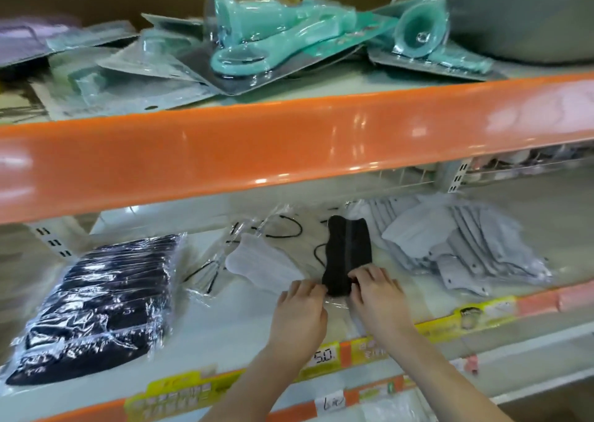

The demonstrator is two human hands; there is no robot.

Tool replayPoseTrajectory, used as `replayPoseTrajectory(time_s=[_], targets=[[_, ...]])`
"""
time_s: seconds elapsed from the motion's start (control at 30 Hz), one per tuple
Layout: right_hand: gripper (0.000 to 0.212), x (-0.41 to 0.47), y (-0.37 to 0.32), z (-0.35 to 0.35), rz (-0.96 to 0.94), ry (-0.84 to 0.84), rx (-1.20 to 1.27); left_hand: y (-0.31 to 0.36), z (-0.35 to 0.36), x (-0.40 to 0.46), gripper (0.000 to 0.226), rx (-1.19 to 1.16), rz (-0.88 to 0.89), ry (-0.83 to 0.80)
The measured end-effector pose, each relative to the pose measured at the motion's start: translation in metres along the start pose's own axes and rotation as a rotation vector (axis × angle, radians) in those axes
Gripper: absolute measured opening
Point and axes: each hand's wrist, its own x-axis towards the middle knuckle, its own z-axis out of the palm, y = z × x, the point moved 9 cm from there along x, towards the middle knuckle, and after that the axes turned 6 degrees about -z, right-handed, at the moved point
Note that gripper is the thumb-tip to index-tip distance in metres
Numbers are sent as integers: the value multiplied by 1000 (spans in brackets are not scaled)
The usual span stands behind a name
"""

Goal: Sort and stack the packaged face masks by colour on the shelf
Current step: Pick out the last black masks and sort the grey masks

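So I'm at the mask shelf [225,331] with both hands on one black mask pack [348,254], which sits mid-shelf, a bit back from the front edge. My left hand [300,312] pinches the near left corner of its clear wrapper and my right hand [376,293] pinches the near right corner, so each grip is closed on that pack, fingers curled at its bottom end. Two hands makes sense here, I reckon: the wrapper is slippery and floppy, and holding both corners keeps it flat instead of folding.

Just to the left of it, partly tucked under my left fingers, is a white mask pack [260,265], with loose black ear loops [283,228] in clear film behind it toward the back edge. That middle patch looks like the unsorted mix.

The sorted piles seem to flank it: a stack of black masks [96,302] toward the left end of the shelf, and a fanned grey pile [463,248] toward the right end. My guess is the black pack belongs on the left stack, so it has to cross over the white one without dragging it along.

The upper shelf holds teal blister packs [257,42], not my problem.
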Motion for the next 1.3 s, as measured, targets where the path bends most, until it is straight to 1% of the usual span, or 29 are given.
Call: replayPoseTrajectory(time_s=[0.1,0.2,0.3,0.47,0.5,0.57,0.63,0.67,0.73,0.8,0.87,0.9,1.0,1.07,1.1,1.17,1.2,1.23,1.3], targets=[[36,0,17,6,47,-50,6,12,7,6,42,18,-27,6],[45,-1,27,10,70,-43,9,18,12,11,40,14,-77,11],[46,-3,29,13,70,-34,10,17,16,10,29,0,-91,52],[43,-7,36,14,102,49,64,20,15,7,17,-69,-39,107],[43,-7,38,15,116,50,76,20,15,7,16,-81,-21,113],[44,-7,41,16,131,49,109,22,17,6,22,-99,5,102],[41,-7,43,13,146,53,187,24,16,5,12,-91,26,106],[38,-6,43,9,154,61,248,25,15,4,14,-92,18,94],[33,-8,43,2,163,85,386,27,15,5,28,-99,18,80],[28,-9,44,-3,166,104,487,28,14,6,29,-121,21,77],[24,-9,44,-3,168,82,574,29,13,6,30,-140,38,73],[24,-7,44,-2,177,64,633,31,13,6,36,-129,47,57],[33,-2,40,-5,239,18,795,31,12,7,63,-71,19,7],[38,0,30,-8,256,-26,896,32,8,8,73,-66,-13,7],[39,0,22,-10,239,-51,928,32,5,9,70,-88,-30,11],[37,3,4,-16,155,-75,917,26,-2,12,48,-192,-116,27],[33,6,-5,-21,94,-64,881,20,-8,11,36,-245,-161,61],[28,9,-14,-28,26,-32,833,16,-16,11,27,-268,-169,121],[25,13,-29,-39,-114,35,717,4,-29,7,24,-308,-189,216]])
